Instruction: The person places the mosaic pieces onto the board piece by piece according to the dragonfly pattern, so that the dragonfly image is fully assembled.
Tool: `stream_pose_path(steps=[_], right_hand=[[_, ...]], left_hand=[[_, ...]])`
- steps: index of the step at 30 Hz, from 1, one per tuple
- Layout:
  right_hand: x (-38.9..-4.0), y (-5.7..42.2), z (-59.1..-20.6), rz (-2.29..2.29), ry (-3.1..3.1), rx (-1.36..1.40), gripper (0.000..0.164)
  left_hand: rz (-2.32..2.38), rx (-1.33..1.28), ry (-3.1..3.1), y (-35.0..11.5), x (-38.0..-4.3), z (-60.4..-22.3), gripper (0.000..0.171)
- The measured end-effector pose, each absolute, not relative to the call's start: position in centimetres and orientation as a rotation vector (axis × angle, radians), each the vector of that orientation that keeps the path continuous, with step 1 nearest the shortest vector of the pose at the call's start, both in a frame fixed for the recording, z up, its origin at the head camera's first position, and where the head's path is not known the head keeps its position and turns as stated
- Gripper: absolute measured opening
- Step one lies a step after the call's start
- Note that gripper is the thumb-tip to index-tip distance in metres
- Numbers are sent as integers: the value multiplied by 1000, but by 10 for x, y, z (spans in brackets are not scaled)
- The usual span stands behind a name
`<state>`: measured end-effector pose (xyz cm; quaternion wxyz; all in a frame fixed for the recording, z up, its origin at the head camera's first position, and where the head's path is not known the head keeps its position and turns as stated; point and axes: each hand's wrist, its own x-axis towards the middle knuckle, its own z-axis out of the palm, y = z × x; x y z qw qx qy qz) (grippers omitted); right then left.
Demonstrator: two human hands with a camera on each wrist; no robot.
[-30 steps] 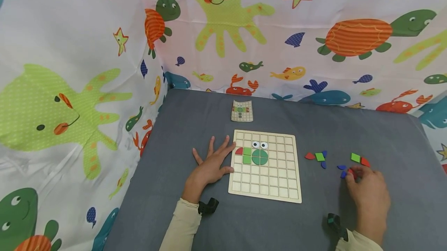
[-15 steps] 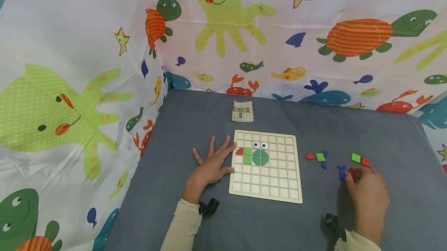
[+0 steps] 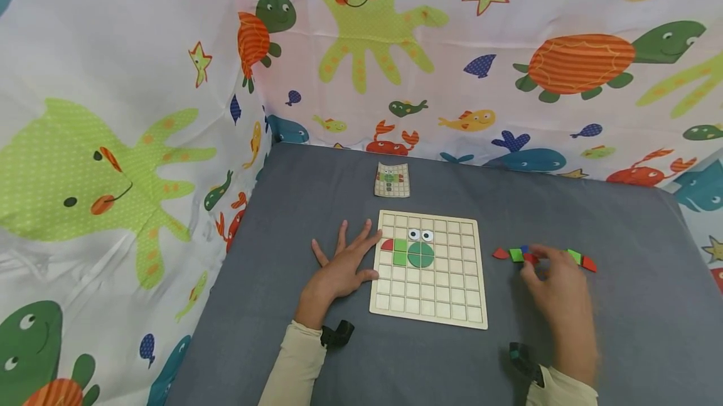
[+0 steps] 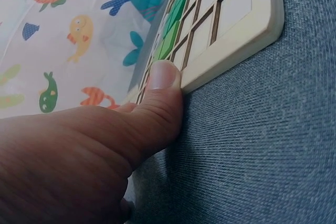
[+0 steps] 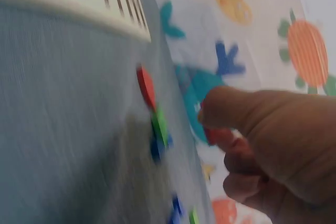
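Observation:
A pale wooden grid board (image 3: 435,296) lies on the grey cloth, carrying two eye tiles (image 3: 427,235), a dark green circle of pieces (image 3: 420,254), light green squares (image 3: 400,258) and a red piece (image 3: 387,245). My left hand (image 3: 334,275) rests spread at the board's left side; its thumb (image 4: 164,80) touches the edge. Thumb and fingers of my right hand (image 3: 562,287) pinch a red tile (image 5: 209,131), held above the cloth. Below and left of that hand are a loose red piece (image 3: 500,254), a green square (image 3: 516,255) and a blue piece (image 3: 524,248).
Behind the board lies a small pattern card (image 3: 392,187). Another green square (image 3: 575,256) and red piece (image 3: 589,264) lie beyond my right hand, which hides part of the loose pieces. A printed sea-animal curtain (image 3: 350,111) borders the table at the back and left.
My right hand has lifted the red tile from the right-hand group and moved left with it, over the pieces nearer the board. My left hand has stayed in place.

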<state>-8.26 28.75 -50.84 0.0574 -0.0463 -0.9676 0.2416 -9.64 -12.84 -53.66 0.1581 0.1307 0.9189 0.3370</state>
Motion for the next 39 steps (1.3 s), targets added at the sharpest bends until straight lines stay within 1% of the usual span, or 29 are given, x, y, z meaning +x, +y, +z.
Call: stream_pose_path(steps=[9, 15, 19, 26, 34, 39], right_hand=[[-100, 217, -508, 880, -2881, 310, 35], [-107, 181, -506, 903, -2865, 525, 31], [-109, 158, -508, 902, -2837, 659, 32], [-109, 123, -511, 888, -2859, 767, 36], [-108, 99, -519, 887, -2831, 864, 29], [-108, 90, -522, 879, -2849, 936, 29]], left_hand=[[941, 375, 2627, -130, -98, -540, 87], [928, 374, 2632, -129, -98, -542, 89], [919, 371, 2635, -129, -99, -541, 89], [924, 372, 2634, -128, -98, -539, 88], [894, 376, 2645, -128, -99, -539, 88], [913, 381, 2638, -129, -98, -539, 87]])
